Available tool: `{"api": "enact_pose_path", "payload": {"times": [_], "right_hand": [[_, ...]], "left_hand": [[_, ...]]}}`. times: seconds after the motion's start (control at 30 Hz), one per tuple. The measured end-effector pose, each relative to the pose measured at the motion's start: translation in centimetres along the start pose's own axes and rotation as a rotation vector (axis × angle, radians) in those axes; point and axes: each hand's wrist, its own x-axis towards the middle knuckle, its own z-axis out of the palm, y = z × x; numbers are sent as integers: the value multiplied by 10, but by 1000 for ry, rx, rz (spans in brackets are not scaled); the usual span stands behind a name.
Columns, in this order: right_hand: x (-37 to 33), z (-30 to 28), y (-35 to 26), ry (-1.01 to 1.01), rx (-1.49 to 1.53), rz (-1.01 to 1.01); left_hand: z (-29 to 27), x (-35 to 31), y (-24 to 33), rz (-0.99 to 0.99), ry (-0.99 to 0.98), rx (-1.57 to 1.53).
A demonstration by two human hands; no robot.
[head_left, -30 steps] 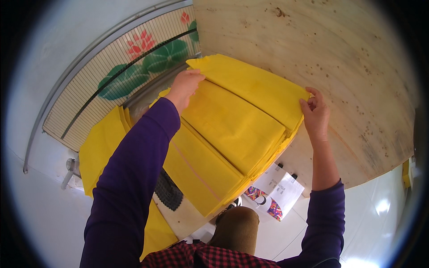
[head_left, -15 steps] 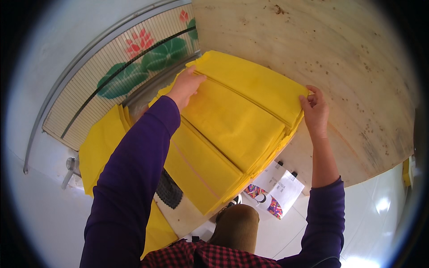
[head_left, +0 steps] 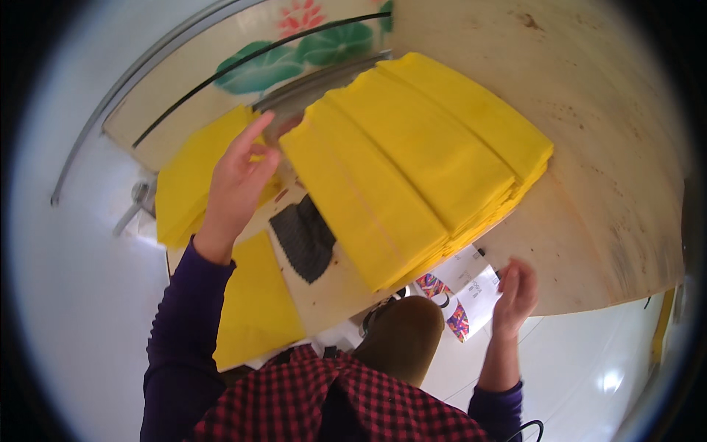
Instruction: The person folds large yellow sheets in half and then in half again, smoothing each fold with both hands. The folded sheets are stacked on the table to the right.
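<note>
A thick stack of folded yellow fabric-like sheets (head_left: pixel 442 162) lies on the wooden tabletop in overlapping rows. My left hand (head_left: pixel 239 180) hovers just left of it, index finger stretched out and the others loosely bent, with nothing in it. Below the stack's right corner, off the table's near edge, my right hand (head_left: pixel 514 298) hangs in the air. Its fingers are somewhat blurred and loosely curved, and no object shows in them. Beneath and beyond my left hand is another pile of yellow sheets (head_left: pixel 195 166).
A dark ribbed cloth (head_left: pixel 303 239) lies between the stack and a flat yellow sheet (head_left: pixel 258 309) at the near left. The wooden tabletop (head_left: pixel 604 221) extends right. Below its edge stands a white bag with a colourful pattern (head_left: pixel 471 287). A flower-painted panel (head_left: pixel 294 55) stands behind.
Both hands have let go of the yellow stack. My left hand moved left off it, and my right hand dropped toward me. The view has shifted, showing more of the dark cloth.
</note>
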Motion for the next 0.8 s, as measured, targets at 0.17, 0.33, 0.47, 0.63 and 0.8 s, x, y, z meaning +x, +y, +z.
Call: {"api": "enact_pose_path", "payload": {"times": [0.17,0.33,0.47,0.63,0.8], "right_hand": [[-106,33,-25,-351,232,189],[-133,86,-41,-748,230,121],[-126,157,-38,-852,71,-72],[-111,262,-25,-706,-151,-418],[-111,295,-6,-779,-393,-326]], "left_hand": [[-74,-130,-34,-144,197,214],[-118,-243,-81,-415,390,192],[-135,-308,-102,-467,407,335],[-141,-354,-107,-516,415,393],[-142,-397,-102,-540,438,457]]}}
